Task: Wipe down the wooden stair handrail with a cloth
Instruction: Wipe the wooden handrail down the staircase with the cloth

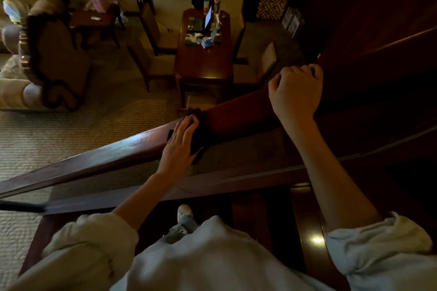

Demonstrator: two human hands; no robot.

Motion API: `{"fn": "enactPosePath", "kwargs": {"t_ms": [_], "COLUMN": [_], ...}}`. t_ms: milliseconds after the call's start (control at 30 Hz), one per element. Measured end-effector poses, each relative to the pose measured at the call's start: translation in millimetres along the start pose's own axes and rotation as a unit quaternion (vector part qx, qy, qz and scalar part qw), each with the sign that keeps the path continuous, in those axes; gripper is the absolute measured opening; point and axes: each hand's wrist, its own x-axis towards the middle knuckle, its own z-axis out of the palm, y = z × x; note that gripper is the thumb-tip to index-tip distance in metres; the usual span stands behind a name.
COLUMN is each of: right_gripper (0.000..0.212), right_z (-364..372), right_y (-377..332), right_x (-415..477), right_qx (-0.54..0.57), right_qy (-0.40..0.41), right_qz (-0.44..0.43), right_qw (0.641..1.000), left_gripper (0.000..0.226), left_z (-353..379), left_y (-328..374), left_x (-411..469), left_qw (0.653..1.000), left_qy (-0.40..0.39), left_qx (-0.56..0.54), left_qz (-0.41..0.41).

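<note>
The dark red wooden handrail (106, 153) runs diagonally from the lower left up to the right. A dark cloth (201, 130) is draped over the rail near its middle. My left hand (179, 144) lies on the cloth with fingers fairly straight, pressing it against the rail. Higher up the rail, my right hand (295, 92) curls its fingers over the rail's top edge and grips it. Part of the cloth is hidden under my left hand.
Below the rail is a carpeted room with a wooden table (205, 59) holding bottles and small items, chairs (151, 54) beside it, and an armchair (52, 54) at the left. My shoe (185, 214) stands on a dark wooden stair step.
</note>
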Motion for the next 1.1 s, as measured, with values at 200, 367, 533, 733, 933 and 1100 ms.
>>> {"fn": "enactPosePath", "kwargs": {"t_ms": [200,367,533,733,933,1100], "right_gripper": [0.034,0.033,0.034,0.034,0.031,0.032], "right_z": [2,1,3,3,2,3], "right_y": [1,5,2,2,7,5], "right_x": [0,-1,2,3,2,2], "right_qx": [0.010,0.018,0.017,0.018,0.038,0.035], "right_qy": [0.005,0.011,0.019,0.019,0.031,0.028], "right_qz": [0.002,-0.019,-0.006,0.001,-0.016,-0.010], "right_qw": [1.000,1.000,1.000,1.000,0.999,0.999], "left_gripper": [0.094,0.097,0.097,0.098,0.085,0.095], "left_z": [17,16,14,19,26,23], "left_y": [98,102,20,61,116,42], "left_x": [36,46,12,27,60,26], "left_qw": [0.995,0.989,0.997,0.997,0.981,0.991], "left_qy": [0.073,0.050,0.044,0.045,0.076,0.057], "left_qx": [-0.001,-0.029,-0.001,-0.023,-0.043,0.001], "left_qz": [0.072,0.134,0.067,0.064,0.172,0.120]}}
